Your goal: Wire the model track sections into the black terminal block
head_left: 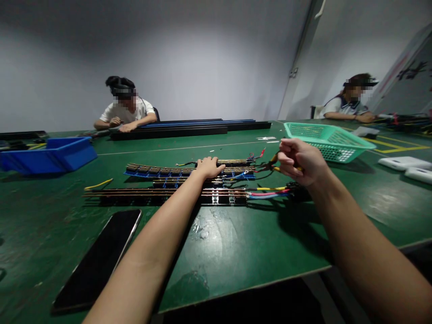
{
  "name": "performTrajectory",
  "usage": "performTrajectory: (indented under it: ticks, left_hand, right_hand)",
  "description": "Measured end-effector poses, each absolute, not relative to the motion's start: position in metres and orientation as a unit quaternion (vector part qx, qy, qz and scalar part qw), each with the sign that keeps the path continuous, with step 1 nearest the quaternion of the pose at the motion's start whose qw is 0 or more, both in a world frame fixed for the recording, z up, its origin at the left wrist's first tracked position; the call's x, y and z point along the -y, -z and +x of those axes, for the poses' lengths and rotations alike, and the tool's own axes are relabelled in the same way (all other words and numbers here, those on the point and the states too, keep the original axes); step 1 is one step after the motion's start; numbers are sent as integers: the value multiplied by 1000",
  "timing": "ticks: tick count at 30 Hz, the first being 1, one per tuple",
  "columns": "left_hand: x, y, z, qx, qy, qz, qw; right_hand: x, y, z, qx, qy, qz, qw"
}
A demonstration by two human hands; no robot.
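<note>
My left hand (207,168) lies flat on a row of long dark rails with copper-coloured strips (151,169), fingers spread. My right hand (299,159) is closed around yellow-handled pliers (269,165). The dark jaws point left, close to the wire ends at the rails' right side. A blue wire with a metal terminal (245,174) and a red-tipped wire (262,153) stick out there. Nearer me lies another long rail with copper-coloured strips (128,194), with red, blue and yellow wires (270,194) leaving its right end. My right fingers partly hide the pliers' handles.
A black phone (101,256) lies at the front left of the green table (229,243). A blue bin (67,155) stands at left, a green basket (351,146) at right beside white devices (403,163). Long black rails (168,131) lie at the back. Two people sit across.
</note>
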State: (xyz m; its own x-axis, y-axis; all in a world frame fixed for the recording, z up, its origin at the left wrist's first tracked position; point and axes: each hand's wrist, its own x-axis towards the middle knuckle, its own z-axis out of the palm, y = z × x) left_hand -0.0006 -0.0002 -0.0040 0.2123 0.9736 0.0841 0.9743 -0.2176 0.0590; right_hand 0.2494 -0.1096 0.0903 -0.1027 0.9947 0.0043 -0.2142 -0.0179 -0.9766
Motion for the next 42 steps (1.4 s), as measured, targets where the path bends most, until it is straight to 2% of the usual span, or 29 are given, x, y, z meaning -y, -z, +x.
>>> performTrajectory:
  ticks: [5, 9, 11, 14, 17, 19, 23, 29, 31, 37, 39, 42]
  left_hand:
    - [0, 4, -1, 624, 49, -780, 9]
    - [0, 3, -1, 624, 47, -780, 9]
    - [0, 3, -1, 625, 47, -779, 7]
    - [1, 3, 0, 625, 49, -779, 6]
    - [2, 2, 0, 626, 51, -778, 6]
    - [2, 2, 0, 626, 48, -778, 4]
    - [2, 2, 0, 624, 50, -780, 2]
    - [4, -1, 1, 627, 42, -778, -1]
    - [4, -1, 1, 625, 43, -780, 1]
    - [3, 0, 1, 625, 43, -780, 0]
    - [2, 1, 1, 625, 43, -780, -2]
    - [2, 1, 1, 627, 43, -778, -5]
  right_hand:
    - [91, -74, 245, 494, -537, -444, 520]
    - [82, -59, 242, 572, -480, -473, 467]
    - [81, -50, 237, 664, -390, -487, 413]
    - [85, -40, 226, 827, -213, -442, 275]
    - [91, -36, 216, 893, -134, -400, 156]
    - [93, -37, 215, 887, -131, -415, 156]
    - [86, -41, 227, 840, -134, -475, 225]
    - [73, -40, 243, 800, -129, -522, 266]
    - [75, -39, 242, 822, -92, -504, 249]
    - [83, -34, 228, 896, -56, -427, 108]
    - [83, -33, 227, 905, -56, -411, 97]
    - [83, -32, 227, 897, -70, -417, 126]
